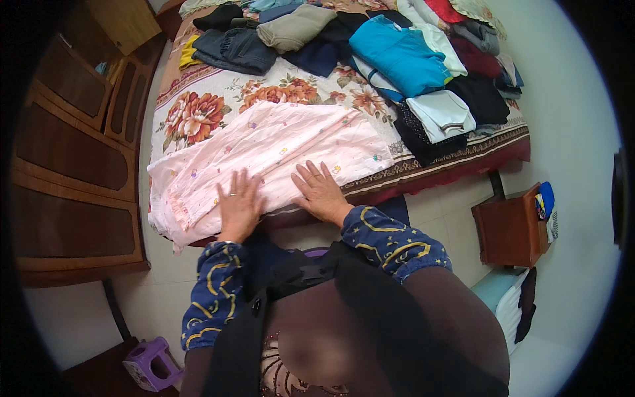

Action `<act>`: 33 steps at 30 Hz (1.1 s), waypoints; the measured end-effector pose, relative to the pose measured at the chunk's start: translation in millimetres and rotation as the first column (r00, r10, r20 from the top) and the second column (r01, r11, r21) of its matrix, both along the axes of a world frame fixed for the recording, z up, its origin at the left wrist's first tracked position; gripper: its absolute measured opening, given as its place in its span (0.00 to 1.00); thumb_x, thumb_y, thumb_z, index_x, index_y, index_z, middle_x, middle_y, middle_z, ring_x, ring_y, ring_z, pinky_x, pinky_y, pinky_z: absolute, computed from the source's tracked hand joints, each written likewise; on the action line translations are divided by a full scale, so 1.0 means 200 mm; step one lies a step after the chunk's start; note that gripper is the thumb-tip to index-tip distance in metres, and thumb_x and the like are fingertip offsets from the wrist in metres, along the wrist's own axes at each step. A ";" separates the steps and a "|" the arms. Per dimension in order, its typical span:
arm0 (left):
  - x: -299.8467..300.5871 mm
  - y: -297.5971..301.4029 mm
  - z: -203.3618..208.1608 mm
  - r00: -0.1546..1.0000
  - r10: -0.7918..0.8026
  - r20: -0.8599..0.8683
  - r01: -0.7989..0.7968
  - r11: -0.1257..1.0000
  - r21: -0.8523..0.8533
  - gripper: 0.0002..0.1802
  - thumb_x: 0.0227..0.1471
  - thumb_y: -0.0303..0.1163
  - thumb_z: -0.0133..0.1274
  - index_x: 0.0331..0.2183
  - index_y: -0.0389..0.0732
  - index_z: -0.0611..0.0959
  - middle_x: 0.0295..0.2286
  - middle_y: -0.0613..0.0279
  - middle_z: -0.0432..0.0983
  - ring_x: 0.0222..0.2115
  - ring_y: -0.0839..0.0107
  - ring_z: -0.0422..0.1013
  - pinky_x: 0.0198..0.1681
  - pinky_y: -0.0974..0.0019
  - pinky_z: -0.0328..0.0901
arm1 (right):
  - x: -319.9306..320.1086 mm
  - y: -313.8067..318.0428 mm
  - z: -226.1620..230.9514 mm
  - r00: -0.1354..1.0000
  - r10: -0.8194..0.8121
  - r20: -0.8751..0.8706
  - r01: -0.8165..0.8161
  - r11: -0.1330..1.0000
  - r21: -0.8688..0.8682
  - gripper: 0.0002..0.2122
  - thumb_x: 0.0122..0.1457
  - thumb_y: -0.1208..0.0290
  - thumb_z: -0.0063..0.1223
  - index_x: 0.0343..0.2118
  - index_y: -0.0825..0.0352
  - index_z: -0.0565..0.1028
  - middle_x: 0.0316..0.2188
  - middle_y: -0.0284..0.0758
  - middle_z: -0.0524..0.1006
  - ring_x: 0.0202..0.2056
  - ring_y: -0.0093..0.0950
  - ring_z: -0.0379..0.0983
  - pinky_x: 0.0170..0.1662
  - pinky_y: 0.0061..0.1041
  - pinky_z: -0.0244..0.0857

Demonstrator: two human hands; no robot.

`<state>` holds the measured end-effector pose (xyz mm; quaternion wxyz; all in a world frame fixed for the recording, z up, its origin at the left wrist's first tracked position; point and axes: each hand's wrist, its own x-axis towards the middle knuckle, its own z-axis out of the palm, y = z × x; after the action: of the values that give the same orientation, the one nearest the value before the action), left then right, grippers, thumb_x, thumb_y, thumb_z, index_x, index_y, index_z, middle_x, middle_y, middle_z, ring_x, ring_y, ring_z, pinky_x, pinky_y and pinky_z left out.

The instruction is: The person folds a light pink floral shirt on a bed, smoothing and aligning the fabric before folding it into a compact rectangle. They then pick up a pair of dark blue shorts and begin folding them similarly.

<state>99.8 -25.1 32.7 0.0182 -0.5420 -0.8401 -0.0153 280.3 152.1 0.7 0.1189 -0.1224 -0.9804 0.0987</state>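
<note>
A pair of pale pink pajama pants (291, 135) with small coloured prints lies lengthwise along the bed's near edge. Its gathered waist end is at the left, and part of it hangs over the edge there. My left hand (239, 202) rests flat on the cloth near the waist end, fingers spread, a ring on one finger. To its right, my right hand (321, 192) also lies on the pants with its fingers apart. Neither hand grips the fabric. Creases run along the pants between and beyond my hands.
The bed has a floral sheet (198, 119). Folded dark jeans (238, 51), beige trousers (296, 28), a bright blue garment (400, 56) and a white folded garment (442, 116) lie across it. A wooden wardrobe (73, 192) stands left, a nightstand (509, 228) right, a purple stool (152, 364) lower left.
</note>
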 end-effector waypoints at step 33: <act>-0.29 -0.83 -0.50 -0.072 -0.610 0.789 -0.869 -0.350 -0.350 0.22 0.59 0.45 0.49 0.51 0.43 0.71 0.49 0.59 0.70 0.48 0.63 0.67 0.53 0.56 0.61 | -1.15 -0.59 0.14 0.893 0.387 -0.231 -0.449 0.813 -0.372 0.26 0.60 0.67 0.49 0.58 0.76 0.60 0.60 0.51 0.58 0.61 0.46 0.55 0.63 0.36 0.49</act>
<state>42.1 -190.8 -66.6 -0.0938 0.3495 -0.3730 -0.8543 50.2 34.6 28.3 0.1362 0.0814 -0.9280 0.3371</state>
